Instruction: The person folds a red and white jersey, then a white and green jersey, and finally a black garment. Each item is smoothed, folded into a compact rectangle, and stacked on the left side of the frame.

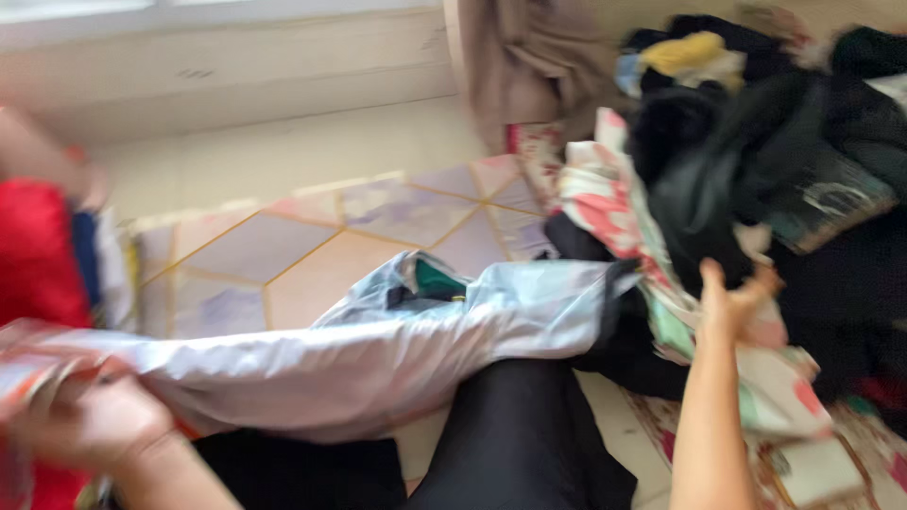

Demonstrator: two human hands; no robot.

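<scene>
Here, seen from your head camera, your left hand point(90, 420) sits at the lower left of the frame, its fingers curled shut on one end of a pale grey-white garment point(378, 349). The garment stretches as a long band from that hand across the lower middle of the frame toward the centre right, draped over your black-clad leg point(520, 434). A dark green patch shows at an opening near the garment's upper edge, just right of centre. Motion blur softens the left hand, so the exact finger placement cannot be told.

Your right hand point(732, 302) rises at the centre right on a bare forearm, fingers spread open and gripping nothing. It is up against a floral cloth of pink, white and green point(614, 203), which spills down toward the lower right corner; whether the fingertips touch it cannot be told.

Behind the floral cloth, a heap of dark clothes point(756, 161) fills the upper right, with a yellow piece point(685, 52) near its top and a beige fabric point(529, 66) hanging at the upper centre. A mat with a pastel hexagon pattern and gold lines point(312, 246) lies at the centre left. A red fabric point(38, 250) occupies the left edge, beside folded blue and white pieces. A pale wall ledge point(236, 76) spans the upper left.
</scene>
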